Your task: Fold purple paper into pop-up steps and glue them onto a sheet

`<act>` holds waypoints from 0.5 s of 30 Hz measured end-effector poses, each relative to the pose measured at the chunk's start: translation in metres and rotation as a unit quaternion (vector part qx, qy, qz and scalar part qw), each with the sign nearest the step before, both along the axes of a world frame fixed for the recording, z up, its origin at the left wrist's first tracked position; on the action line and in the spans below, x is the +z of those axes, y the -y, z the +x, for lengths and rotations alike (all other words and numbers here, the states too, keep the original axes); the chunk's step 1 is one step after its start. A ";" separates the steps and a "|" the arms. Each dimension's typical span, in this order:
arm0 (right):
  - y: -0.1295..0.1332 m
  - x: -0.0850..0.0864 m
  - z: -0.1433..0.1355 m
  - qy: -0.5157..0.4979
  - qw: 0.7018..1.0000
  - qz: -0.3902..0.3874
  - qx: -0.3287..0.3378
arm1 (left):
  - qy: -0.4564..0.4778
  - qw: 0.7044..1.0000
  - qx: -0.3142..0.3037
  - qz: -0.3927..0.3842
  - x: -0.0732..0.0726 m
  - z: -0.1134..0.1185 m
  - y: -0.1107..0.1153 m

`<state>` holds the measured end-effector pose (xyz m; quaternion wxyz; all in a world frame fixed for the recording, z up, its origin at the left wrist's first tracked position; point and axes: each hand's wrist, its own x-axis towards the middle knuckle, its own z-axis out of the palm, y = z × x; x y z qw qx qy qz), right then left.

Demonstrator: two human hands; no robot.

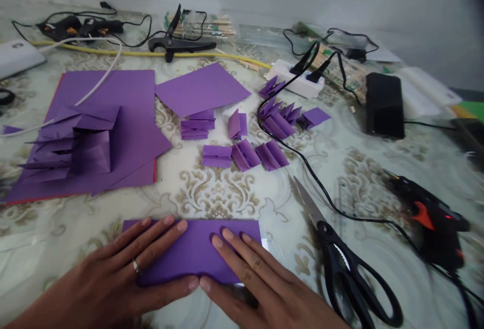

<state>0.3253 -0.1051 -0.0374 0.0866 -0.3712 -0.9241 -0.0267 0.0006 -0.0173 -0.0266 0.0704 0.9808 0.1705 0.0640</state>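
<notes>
A purple paper strip point(196, 248) lies flat at the bottom centre, its long sides running left to right. My left hand point(128, 268), with a ring on one finger, rests flat on its left part with fingers spread. On the right part lies my right hand point(260, 278), fingers extended and slightly apart. Both thumb tips nearly meet at the strip's near edge. Black-handled scissors point(333, 253) lie to the right of my right hand. Beyond the strip sit several small folded purple pieces point(217, 156).
Purple sheets point(132, 97) bearing folded pieces point(91, 142) lie left. A glue gun point(427, 218) and a phone point(384, 105) are right. A black cable crosses from the white power strip point(298, 79). Clippers point(177, 44) and more glue guns point(79, 27) lie at the back.
</notes>
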 end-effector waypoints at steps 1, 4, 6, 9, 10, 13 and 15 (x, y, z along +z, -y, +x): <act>0.000 0.001 -0.001 0.001 1.000 0.002 -0.002 | -0.007 1.000 -0.005 -0.001 0.000 -0.003 -0.001; 0.001 0.004 -0.005 0.004 1.000 0.006 -0.010 | -0.015 1.000 0.009 -0.008 0.001 -0.006 0.001; 0.002 0.007 -0.008 0.007 1.000 0.009 -0.016 | -0.009 0.999 0.026 -0.019 0.004 -0.005 0.004; 0.003 0.011 -0.010 0.011 1.000 0.011 -0.026 | -0.009 0.999 0.033 -0.040 0.012 -0.004 0.004; 0.003 0.013 -0.010 0.014 1.000 0.010 -0.025 | -0.015 0.998 0.030 -0.045 0.015 -0.004 0.003; 0.002 0.017 -0.011 0.025 0.999 0.020 -0.011 | -0.037 0.998 0.001 -0.058 0.024 -0.005 -0.004; -0.001 0.020 -0.013 0.032 0.999 0.031 -0.006 | -0.046 0.997 -0.019 -0.062 0.027 -0.006 -0.008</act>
